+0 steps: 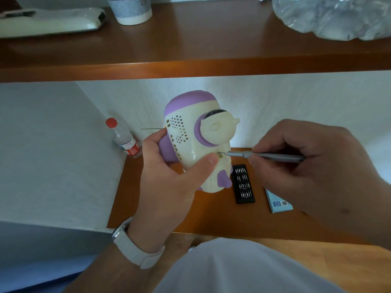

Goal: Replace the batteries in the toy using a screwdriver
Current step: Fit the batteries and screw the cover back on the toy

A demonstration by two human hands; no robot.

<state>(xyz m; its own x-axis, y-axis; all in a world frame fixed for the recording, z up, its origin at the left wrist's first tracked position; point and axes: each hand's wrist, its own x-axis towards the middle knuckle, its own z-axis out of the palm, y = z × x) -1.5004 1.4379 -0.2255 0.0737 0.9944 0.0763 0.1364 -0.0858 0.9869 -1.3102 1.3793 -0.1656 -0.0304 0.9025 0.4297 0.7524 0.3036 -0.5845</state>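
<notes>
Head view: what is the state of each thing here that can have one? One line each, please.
toy: lifted, tilted, gripped by left hand.
screwdriver: about level, tip on the toy's screw, pinched by right hand.
bit case: open, bits in rows, flat on table.
bottle: capped, upright on table.
cup: upright on shelf.
blue box: flat on table, partly hidden.

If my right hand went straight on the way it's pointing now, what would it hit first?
The cream and purple plastic toy: your right hand points left along the grey screwdriver, whose tip seems seated at a small screw on the toy, above the thumb of the left hand gripping it.
</notes>
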